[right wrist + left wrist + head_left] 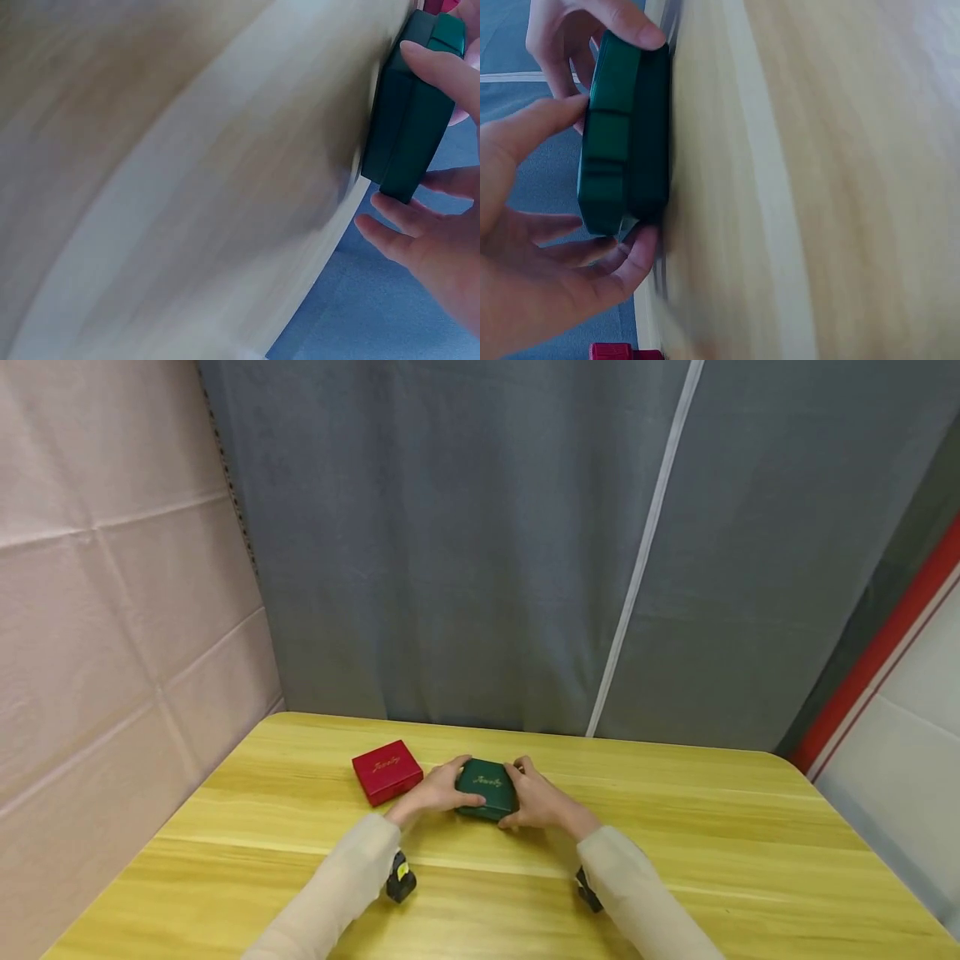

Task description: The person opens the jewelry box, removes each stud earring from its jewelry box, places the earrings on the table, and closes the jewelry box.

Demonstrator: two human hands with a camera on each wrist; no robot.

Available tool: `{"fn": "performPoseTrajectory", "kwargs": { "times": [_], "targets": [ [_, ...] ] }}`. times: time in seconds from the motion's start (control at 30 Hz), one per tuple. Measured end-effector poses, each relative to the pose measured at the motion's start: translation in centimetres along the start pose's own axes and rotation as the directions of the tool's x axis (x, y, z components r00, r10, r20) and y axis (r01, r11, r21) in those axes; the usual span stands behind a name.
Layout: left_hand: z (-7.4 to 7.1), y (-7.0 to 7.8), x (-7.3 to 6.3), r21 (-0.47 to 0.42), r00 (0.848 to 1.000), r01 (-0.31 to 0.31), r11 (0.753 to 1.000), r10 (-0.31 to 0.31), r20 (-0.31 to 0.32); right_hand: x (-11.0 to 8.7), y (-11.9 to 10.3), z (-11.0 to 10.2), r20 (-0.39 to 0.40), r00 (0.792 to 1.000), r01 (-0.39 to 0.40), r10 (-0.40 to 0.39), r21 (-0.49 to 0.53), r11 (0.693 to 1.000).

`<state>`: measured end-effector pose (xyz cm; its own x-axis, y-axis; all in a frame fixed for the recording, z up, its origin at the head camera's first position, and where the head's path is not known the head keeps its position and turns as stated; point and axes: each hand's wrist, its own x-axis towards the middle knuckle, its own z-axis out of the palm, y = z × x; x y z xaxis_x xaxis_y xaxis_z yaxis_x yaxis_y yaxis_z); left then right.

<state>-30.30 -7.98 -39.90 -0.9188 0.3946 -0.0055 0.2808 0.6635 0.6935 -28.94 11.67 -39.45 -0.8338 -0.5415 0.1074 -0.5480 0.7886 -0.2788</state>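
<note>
We gripped the green box (489, 782) on the tabletop (480, 893), right of the red box (387, 770), our left hand (437, 790) and right hand (540, 798) at opposite sides, fingers (386, 238) part-spread and curved around it.

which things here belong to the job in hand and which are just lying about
In the job:
green box, held between both hands
left hand
right hand

Seemingly just there:
red box, in neither hand
grey curtain, background
</note>
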Motion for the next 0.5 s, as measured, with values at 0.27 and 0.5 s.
{"fn": "performPoseTrajectory", "kwargs": {
  "times": [0.27, 0.5],
  "targets": [
    [0.0, -0.2, -0.3, -0.03, 0.997, -0.028, 0.999, 0.03, 0.067, -0.9, 0.2, -0.3, 0.025, 1.0, 0.02, -0.02, -0.005, 1.0],
    [0.0, -0.1, -0.6, -0.07, 0.991, -0.049, 0.996, 0.057, 0.123, -1.6, 0.4, -0.6, 0.025, 0.998, 0.057, -0.056, -0.007, 0.998]
  ]
}}
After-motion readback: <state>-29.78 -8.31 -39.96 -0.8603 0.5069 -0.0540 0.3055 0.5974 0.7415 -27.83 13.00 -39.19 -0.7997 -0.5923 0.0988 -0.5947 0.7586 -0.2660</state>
